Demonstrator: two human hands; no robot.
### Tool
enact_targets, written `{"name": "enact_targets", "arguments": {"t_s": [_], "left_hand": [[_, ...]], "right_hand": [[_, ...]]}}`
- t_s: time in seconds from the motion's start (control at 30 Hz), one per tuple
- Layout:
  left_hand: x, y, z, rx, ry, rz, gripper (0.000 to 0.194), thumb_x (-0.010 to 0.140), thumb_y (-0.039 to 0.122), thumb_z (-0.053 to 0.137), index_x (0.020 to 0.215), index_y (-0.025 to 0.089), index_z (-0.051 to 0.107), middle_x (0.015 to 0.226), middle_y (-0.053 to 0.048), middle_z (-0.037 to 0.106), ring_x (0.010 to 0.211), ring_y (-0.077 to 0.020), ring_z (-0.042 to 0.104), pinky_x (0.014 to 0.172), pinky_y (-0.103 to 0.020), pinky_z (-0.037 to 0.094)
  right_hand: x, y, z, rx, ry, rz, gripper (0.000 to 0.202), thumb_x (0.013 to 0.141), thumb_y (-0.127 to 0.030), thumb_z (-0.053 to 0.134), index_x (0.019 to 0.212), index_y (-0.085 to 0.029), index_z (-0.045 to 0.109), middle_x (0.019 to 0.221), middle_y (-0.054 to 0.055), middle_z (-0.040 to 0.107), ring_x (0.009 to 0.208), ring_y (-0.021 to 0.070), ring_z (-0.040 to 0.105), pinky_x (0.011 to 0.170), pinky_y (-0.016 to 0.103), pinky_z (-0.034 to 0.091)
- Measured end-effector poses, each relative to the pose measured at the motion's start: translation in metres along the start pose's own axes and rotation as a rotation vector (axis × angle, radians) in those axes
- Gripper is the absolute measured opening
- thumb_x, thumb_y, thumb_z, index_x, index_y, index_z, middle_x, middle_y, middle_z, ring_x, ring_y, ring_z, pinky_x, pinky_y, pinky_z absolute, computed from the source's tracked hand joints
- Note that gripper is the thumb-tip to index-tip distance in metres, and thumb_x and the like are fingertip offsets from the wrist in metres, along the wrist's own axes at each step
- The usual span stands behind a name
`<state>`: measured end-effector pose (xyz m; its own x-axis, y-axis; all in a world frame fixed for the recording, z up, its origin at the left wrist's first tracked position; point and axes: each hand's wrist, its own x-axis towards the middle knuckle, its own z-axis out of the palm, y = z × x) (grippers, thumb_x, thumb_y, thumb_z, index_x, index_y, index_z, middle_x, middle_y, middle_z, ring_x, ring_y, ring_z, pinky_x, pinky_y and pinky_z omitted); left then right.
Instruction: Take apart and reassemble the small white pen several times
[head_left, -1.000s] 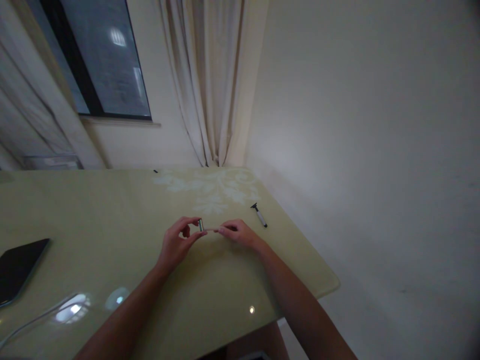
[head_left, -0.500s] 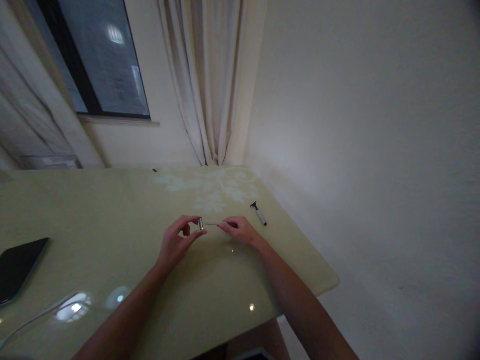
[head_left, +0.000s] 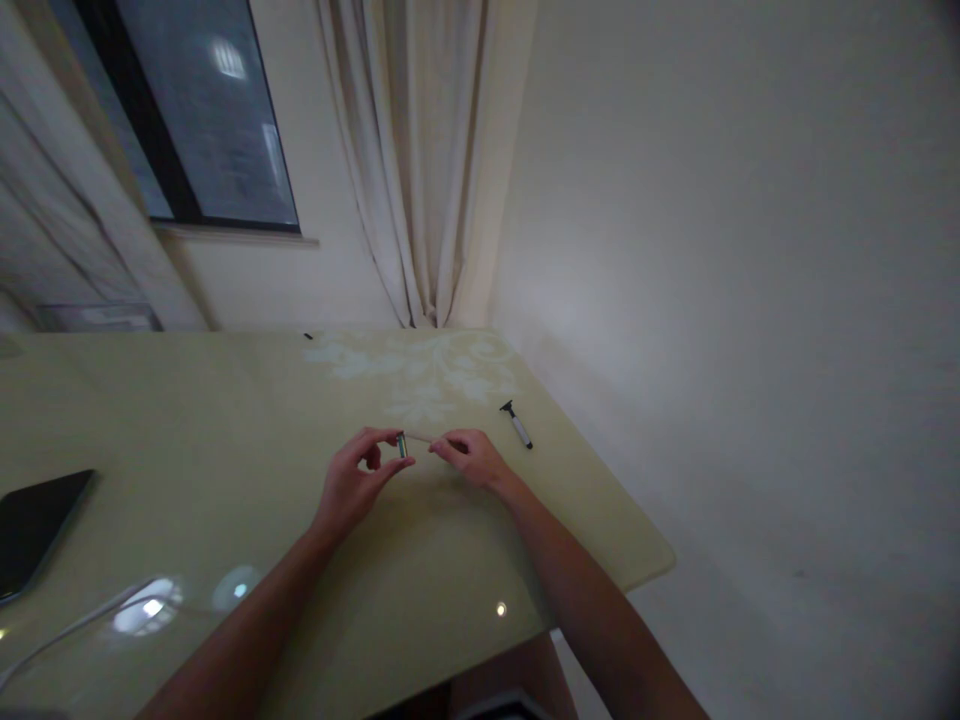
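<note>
My left hand (head_left: 358,478) pinches a small razor cartridge (head_left: 402,446) by its two ends between thumb and fingers, holding it upright above the table. My right hand (head_left: 471,456) grips a thin pale stick (head_left: 418,437) that points left. The stick's far tip is at the upper part of the cartridge; whether it touches is too small to tell. A razor (head_left: 517,425) with a grey handle and a black head lies on the table to the right, beyond my right hand.
The glossy yellowish table (head_left: 225,420) ends along a wall (head_left: 712,300) on the right. A dark flat device (head_left: 41,530) lies at the left, with a white cable (head_left: 82,625) in front of it. One small black piece (head_left: 308,336) rests near the back edge.
My right hand has moved slightly left, and the stick's tip has shifted up and left to the top of the cartridge. My left hand stays nearly still.
</note>
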<state>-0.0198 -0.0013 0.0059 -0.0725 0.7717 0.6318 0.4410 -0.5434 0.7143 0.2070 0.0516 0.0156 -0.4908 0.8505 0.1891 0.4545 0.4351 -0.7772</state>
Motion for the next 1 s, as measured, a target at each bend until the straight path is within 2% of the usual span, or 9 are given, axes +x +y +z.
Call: {"name": "enact_targets", "arguments": {"t_s": [0.27, 0.6, 0.77, 1.0], "left_hand": [[0.0000, 0.0027, -0.0006, -0.004, -0.012, -0.027, 0.037, 0.082, 0.047, 0.082, 0.110, 0.024, 0.075, 0.087, 0.000, 0.069, 0.060, -0.0105, 0.050, 0.060, -0.024, 0.047], [-0.0007, -0.0005, 0.0003, -0.015, -0.024, -0.027, 0.035, 0.083, 0.043, 0.082, 0.112, 0.025, 0.075, 0.087, 0.000, 0.068, 0.060, -0.0101, 0.049, 0.060, -0.023, 0.046], [0.0002, 0.0022, -0.0002, -0.025, -0.015, -0.034, 0.036, 0.082, 0.043, 0.082, 0.112, 0.025, 0.075, 0.087, 0.001, 0.068, 0.061, -0.0101, 0.050, 0.061, -0.023, 0.047], [0.0002, 0.0022, 0.0005, -0.034, -0.012, -0.033, 0.035, 0.081, 0.042, 0.083, 0.111, 0.024, 0.075, 0.087, 0.001, 0.069, 0.060, -0.0097, 0.049, 0.060, -0.023, 0.046]], "right_hand": [[-0.0010, -0.0011, -0.0001, 0.026, -0.011, 0.013, 0.055, 0.099, -0.061, 0.052, 0.095, -0.014, 0.080, 0.066, 0.000, 0.053, 0.064, 0.0136, 0.042, 0.061, 0.027, 0.028], [-0.0013, 0.0006, -0.0013, -0.013, 0.007, -0.018, 0.055, 0.099, -0.062, 0.050, 0.087, -0.015, 0.077, 0.069, 0.000, 0.054, 0.066, 0.0147, 0.044, 0.062, 0.028, 0.029], [-0.0033, -0.0010, -0.0019, 0.012, -0.023, -0.033, 0.052, 0.098, -0.059, 0.052, 0.083, -0.016, 0.075, 0.066, -0.001, 0.049, 0.063, 0.0137, 0.042, 0.061, 0.028, 0.029], [-0.0032, -0.0023, -0.0024, 0.004, -0.042, -0.044, 0.054, 0.099, -0.061, 0.051, 0.085, -0.015, 0.076, 0.068, 0.000, 0.051, 0.066, 0.0143, 0.043, 0.062, 0.027, 0.029]]}}
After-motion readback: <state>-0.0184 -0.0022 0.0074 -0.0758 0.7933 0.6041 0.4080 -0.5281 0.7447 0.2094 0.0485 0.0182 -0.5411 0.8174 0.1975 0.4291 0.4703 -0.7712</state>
